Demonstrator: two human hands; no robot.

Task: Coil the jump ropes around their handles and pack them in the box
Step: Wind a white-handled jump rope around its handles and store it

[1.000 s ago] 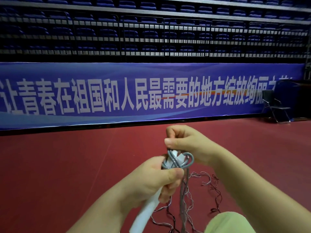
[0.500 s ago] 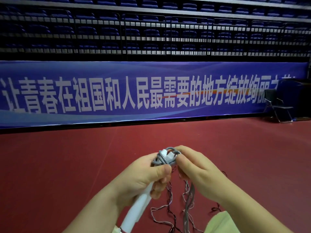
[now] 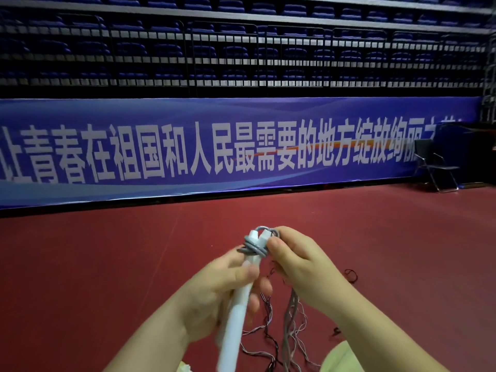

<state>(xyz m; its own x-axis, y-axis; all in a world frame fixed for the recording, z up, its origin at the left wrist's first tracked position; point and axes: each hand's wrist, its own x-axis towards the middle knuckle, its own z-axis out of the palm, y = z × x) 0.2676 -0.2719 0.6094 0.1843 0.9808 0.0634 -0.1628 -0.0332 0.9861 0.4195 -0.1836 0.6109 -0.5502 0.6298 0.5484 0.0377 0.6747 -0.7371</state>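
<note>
My left hand grips two smooth white plastic handles, held upright side by side. My right hand pinches the grey rubbery rope looped round their tops. Thin tangled ropes trail on the matte red floor below. Beyond stand a blue banner, a folding chair and dark bleachers.

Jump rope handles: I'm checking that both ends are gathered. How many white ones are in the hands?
2. Both white handles lie side by side in the left hand, tips up, with grey rope looped beneath the tips beside the right hand.
</note>
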